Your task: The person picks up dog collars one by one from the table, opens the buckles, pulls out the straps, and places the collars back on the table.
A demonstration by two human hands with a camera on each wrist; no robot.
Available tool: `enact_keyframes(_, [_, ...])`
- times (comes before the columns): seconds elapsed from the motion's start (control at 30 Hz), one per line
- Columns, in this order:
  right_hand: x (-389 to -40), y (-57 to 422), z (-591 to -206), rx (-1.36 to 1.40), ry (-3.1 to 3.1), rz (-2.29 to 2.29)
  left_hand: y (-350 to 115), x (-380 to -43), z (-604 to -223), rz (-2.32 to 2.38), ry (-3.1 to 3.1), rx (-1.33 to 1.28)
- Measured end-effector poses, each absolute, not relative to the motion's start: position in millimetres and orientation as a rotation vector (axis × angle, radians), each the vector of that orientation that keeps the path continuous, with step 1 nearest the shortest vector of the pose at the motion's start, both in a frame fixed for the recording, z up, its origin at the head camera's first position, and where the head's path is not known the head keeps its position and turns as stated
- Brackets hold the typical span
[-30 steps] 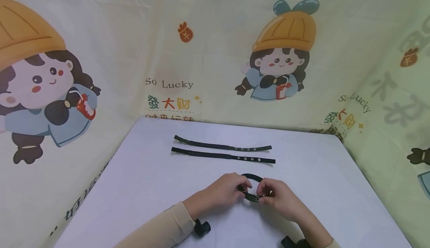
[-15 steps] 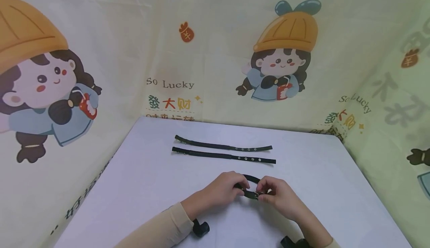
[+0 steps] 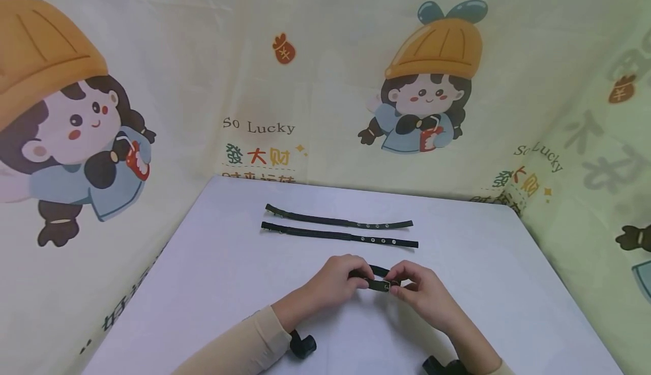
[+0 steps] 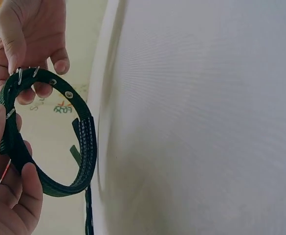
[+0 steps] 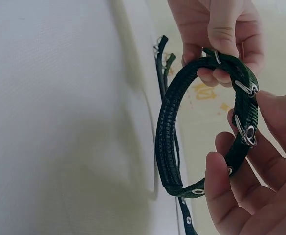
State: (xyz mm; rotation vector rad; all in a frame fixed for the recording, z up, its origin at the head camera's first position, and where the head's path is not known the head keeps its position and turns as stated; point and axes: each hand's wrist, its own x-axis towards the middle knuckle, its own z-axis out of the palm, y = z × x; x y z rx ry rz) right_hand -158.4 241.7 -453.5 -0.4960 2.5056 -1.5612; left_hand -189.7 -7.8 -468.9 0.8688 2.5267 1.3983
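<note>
Above the near half of the white table (image 3: 213,284), the dark webbing collar (image 3: 378,286) is forming a loop between two hands, apparently held clear of the surface. The left hand (image 3: 338,280) is pinching one side of the band, thumb opposite the fingers. The right hand (image 3: 421,293) is holding the other side beside the metal buckle (image 5: 244,88), its thumb pressing the edge of the band while its fingers are lying behind the loop. Both grips are therefore narrow and occupied by the same collar. Beyond them, the far strap (image 3: 325,219) and the near strap (image 3: 315,234) are lying stretched out on the table, nearly parallel and well apart from the hands.

Judging by its thin band, the collar is probably weighing very little, bending easily and tolerating firm handling. The padded section (image 5: 167,122) is bowing in a smooth curve, so it is likely offering more stiffness than the punched end, where metal eyelets (image 5: 198,192) are lining the webbing. The woven face is looking rough enough to resist slipping, whereas the smooth metal may be sliding more readily under a fingertip. A sensible hold is pinching the flat band close on either side of the buckle, keeping the webbing from twisting and leaving the metal frame uncovered.
</note>
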Motion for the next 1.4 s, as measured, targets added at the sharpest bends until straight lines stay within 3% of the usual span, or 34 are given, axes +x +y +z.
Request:
enact_keyframes(0.57, [-153,222,-452,-0.410,2.751,-1.516,-8,-185,-462,1.621,2.492,0.730])
enact_keyframes(1.4, [-153,212,-453,-0.319,2.709,-1.651,-12,-179,-453,1.572,2.602,0.822])
